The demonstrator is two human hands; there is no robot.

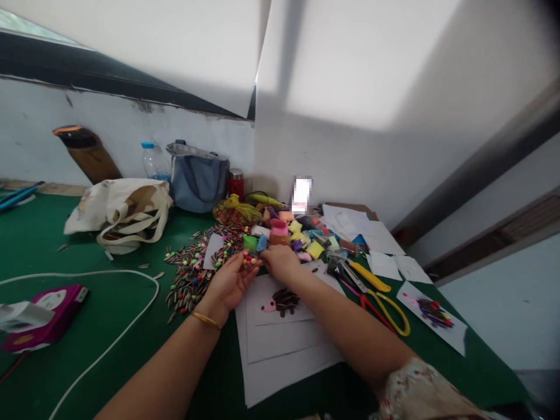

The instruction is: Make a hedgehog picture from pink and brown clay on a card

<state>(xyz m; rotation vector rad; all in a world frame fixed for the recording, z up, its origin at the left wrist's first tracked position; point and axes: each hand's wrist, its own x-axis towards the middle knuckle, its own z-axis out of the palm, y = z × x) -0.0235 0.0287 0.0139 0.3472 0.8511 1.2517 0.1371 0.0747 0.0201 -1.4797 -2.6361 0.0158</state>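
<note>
My left hand (231, 282) is cupped palm up, with several small coloured balls (250, 259) on its fingers. Close beside those fingertips is my right hand (280, 262), its fingers curled and pointing down; anything between them is hidden. Below the hands lies a paper hedgehog picture (283, 303) with a pink face and a body of dark striped seeds, resting on larger white sheets (262, 379). To the left spreads a pile of sunflower seeds (189, 291) mixed with coloured balls. Packets of coloured clay (315, 249) are heaped just beyond my right hand.
Scissors with yellow handles (394, 309) and a yellow cutter (370, 276) lie right of my right forearm. Another hedgehog picture (435, 312) is at the right edge. Left are a white cable (126, 332), a purple box (61, 318), a cloth bag (114, 204) and a blue bag (199, 181).
</note>
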